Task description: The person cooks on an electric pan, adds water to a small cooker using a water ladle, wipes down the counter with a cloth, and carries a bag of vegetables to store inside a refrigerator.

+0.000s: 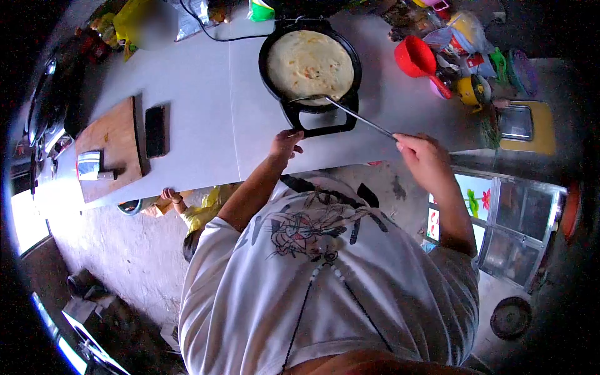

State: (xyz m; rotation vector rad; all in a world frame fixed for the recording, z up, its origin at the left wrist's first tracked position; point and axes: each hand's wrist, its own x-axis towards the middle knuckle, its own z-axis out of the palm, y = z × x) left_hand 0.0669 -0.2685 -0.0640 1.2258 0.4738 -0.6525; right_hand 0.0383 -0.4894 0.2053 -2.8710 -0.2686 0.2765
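A round pale flatbread (312, 61) lies in a black electric griddle pan (355, 78) at the table's far side. Its surface shows small browned flecks. My right hand (422, 157) is closed around the end of a long metal spatula (362, 118). The spatula's thin blade meets the near edge of the flatbread, partly under it as far as I can see. At the near left corner of the pan's wide handle (325, 130), my left hand (287, 145) grips with its fingertips, the other fingers curled below.
Left on the pale table (194, 106) are a wooden board (115, 140) with a cleaver (92, 167), and a black phone (155, 130). A red ladle (415, 56) and bagged items stand right. A power cord (234, 39) runs behind. Another person's hand (170, 194) shows below the table edge.
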